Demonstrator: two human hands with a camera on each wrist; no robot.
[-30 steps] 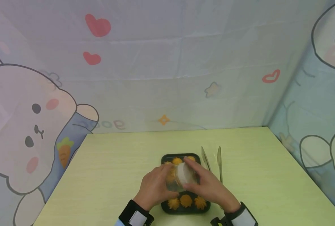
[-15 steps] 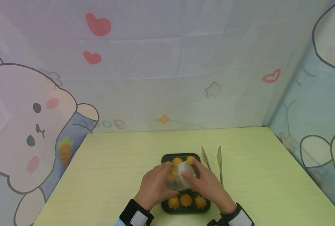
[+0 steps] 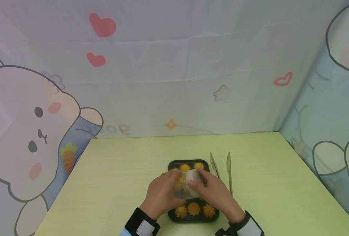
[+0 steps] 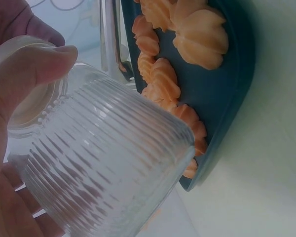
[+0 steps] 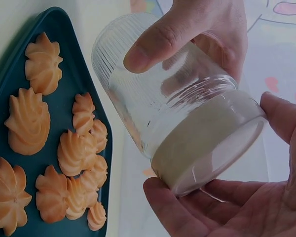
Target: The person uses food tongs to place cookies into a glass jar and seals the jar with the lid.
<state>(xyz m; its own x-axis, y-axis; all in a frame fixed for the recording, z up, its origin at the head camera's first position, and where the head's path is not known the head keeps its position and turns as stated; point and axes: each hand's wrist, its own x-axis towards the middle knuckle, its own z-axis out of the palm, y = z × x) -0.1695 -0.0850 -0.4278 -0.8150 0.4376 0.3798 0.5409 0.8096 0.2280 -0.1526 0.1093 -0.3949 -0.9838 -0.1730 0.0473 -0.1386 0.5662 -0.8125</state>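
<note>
A clear ribbed glass jar [image 4: 113,153] lies tilted on its side in my left hand [image 3: 159,195], whose thumb and fingers grip its body. My right hand [image 3: 217,195] holds the pale round lid [image 5: 202,138] at the jar's mouth, thumb and fingers around its rim. The right wrist view shows the lid sitting against the jar neck; whether it is threaded on, I cannot tell. Inside the glass I see no contents. Below both hands is a dark tray [image 4: 232,84] bearing several golden swirled cookies [image 3: 193,209]; the hands and jar cover its middle.
Two slim metal strips [image 3: 229,167] with narrow tips lie right of the tray on the pale yellow table [image 3: 118,170]; their near ends are partly behind my right hand. A printed cloth [image 3: 162,65] hangs beyond the table's far edge.
My right hand has shifted slightly left and turned a little on the lid, its thumb now lying across the lid. The left hand and jar stay almost in place.
</note>
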